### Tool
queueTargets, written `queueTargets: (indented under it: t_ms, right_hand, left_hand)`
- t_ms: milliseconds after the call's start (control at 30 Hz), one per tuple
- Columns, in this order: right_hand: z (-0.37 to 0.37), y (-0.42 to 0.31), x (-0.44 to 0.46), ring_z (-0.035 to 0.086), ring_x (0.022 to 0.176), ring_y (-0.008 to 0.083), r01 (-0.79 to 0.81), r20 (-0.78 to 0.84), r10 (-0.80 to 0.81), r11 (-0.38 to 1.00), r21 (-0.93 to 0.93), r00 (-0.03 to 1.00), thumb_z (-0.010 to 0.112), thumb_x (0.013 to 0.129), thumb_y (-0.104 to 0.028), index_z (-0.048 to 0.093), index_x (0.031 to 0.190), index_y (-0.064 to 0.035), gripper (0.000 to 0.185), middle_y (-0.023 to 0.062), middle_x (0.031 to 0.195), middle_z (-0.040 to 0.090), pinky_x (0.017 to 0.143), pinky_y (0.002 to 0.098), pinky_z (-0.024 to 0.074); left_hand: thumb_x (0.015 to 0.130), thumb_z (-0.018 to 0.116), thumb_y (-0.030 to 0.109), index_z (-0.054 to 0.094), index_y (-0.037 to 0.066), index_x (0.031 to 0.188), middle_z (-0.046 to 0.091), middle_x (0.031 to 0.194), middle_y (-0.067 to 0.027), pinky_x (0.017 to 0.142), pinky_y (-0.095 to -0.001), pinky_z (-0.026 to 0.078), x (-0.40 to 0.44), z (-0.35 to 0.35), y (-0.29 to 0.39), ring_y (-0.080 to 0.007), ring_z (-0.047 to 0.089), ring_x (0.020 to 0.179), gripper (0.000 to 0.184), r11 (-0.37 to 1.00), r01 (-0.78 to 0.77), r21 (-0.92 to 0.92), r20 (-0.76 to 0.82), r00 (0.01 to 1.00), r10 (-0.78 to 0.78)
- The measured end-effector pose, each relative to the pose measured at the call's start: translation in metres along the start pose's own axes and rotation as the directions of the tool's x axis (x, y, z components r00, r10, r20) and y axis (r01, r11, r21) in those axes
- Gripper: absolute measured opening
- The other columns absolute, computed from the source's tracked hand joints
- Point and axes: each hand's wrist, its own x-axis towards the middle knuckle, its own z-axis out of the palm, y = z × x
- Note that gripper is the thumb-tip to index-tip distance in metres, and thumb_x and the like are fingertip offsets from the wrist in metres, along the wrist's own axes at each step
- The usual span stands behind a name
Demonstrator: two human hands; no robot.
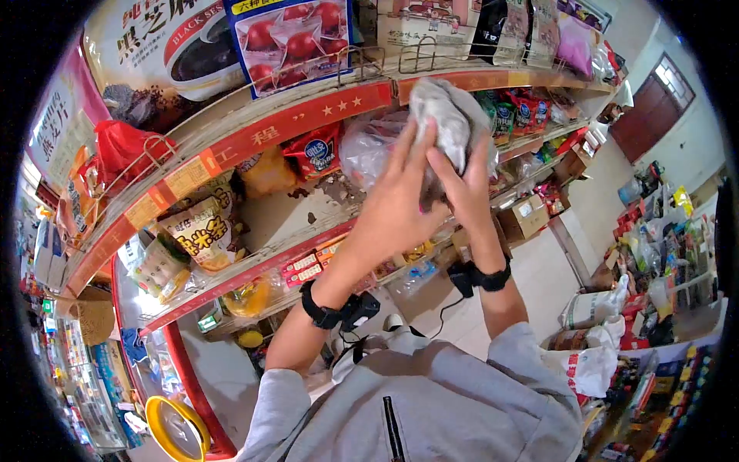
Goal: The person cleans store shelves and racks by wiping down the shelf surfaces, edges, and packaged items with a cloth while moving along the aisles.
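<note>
A crumpled grey-white cloth is held up between my two hands, in front of the red price strip of the shelf. My left hand presses against the cloth's left and lower side, its fingers pointing up. On the right, my right hand has its fingers against the cloth's lower right side. Behind my left hand, a clear plastic bag lies on the shelf below the strip, next to a red snack packet.
Large snack bags, among them a blue-edged one, stand on the upper shelf behind wire guards. Yellow packets sit lower left. A cardboard box is at the right. A yellow-rimmed bucket stands lower left, and white sacks lower right.
</note>
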Motion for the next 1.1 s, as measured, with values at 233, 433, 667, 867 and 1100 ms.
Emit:
queueTargets:
  t_ms: [233, 433, 667, 867, 1100]
  right_hand:
    - [0.013, 0.016, 0.028, 0.058, 0.120, 0.0283, -0.029, -0.060, 0.037, 0.991, 0.129, 0.998, 0.073, 0.092, -0.028, 0.038, 0.142, 0.0025, 0.068, 0.0204, 0.131, 0.058, 0.104, 0.0390, 0.0437]
    - [0.010, 0.031, 0.045, 0.061, 0.108, 0.0483, 0.182, -0.067, -0.224, 0.905, -0.384, 0.972, 0.076, 0.082, -0.020, 0.045, 0.135, 0.0054, 0.067, 0.0315, 0.116, 0.063, 0.090, 0.0478, 0.0509]
    - [-0.036, 0.067, 0.061, 0.063, 0.104, 0.0477, 0.110, -0.230, -0.260, 0.851, -0.514, 0.938, 0.076, 0.081, -0.021, 0.049, 0.134, 0.0062, 0.066, 0.0301, 0.115, 0.065, 0.090, 0.0484, 0.0510]
    - [-0.065, 0.063, 0.075, 0.067, 0.104, 0.0412, -0.023, -0.296, -0.152, 0.858, -0.513, 0.943, 0.078, 0.082, -0.020, 0.052, 0.134, 0.0058, 0.064, 0.0274, 0.112, 0.068, 0.089, 0.0430, 0.0525]
    - [-0.015, 0.035, 0.061, 0.065, 0.106, 0.0422, 0.252, 0.008, -0.256, 0.945, -0.207, 0.967, 0.078, 0.073, -0.011, 0.056, 0.132, -0.0003, 0.065, 0.0238, 0.119, 0.065, 0.091, 0.0434, 0.0537]
  left_hand:
    - [0.078, 0.070, 0.020, 0.031, 0.004, 0.155, 0.021, 0.156, -0.0334, 0.113, -0.0524, 0.036, 0.010, -0.005, -0.007, -0.0546, 0.034, 0.137, 0.088, 0.968, 0.119, 0.222, -0.083, 0.991, -0.103]
    - [0.088, 0.063, 0.015, 0.049, 0.000, 0.142, 0.043, 0.148, -0.0316, 0.114, -0.0444, 0.036, 0.007, -0.004, -0.034, -0.0443, 0.041, 0.141, 0.058, 0.999, 0.051, 0.010, -0.173, 0.984, -0.048]
    - [0.093, 0.055, 0.003, 0.043, 0.001, 0.146, 0.050, 0.147, -0.0162, 0.105, -0.0371, 0.044, 0.016, 0.004, -0.032, -0.0266, 0.055, 0.128, 0.054, 0.990, 0.131, -0.049, -0.270, 0.953, -0.139]
    - [0.093, 0.055, 0.001, 0.036, 0.008, 0.154, 0.054, 0.140, -0.0204, 0.086, -0.0341, 0.054, 0.029, 0.005, -0.044, -0.0275, 0.066, 0.109, 0.064, 0.984, 0.179, 0.016, -0.294, 0.941, -0.167]
    - [0.085, 0.066, 0.008, 0.038, 0.017, 0.154, 0.067, 0.067, -0.0098, 0.055, -0.0417, 0.054, 0.049, 0.019, -0.034, -0.0294, 0.067, 0.055, 0.075, 0.777, 0.303, 0.552, -0.387, 0.918, -0.083]
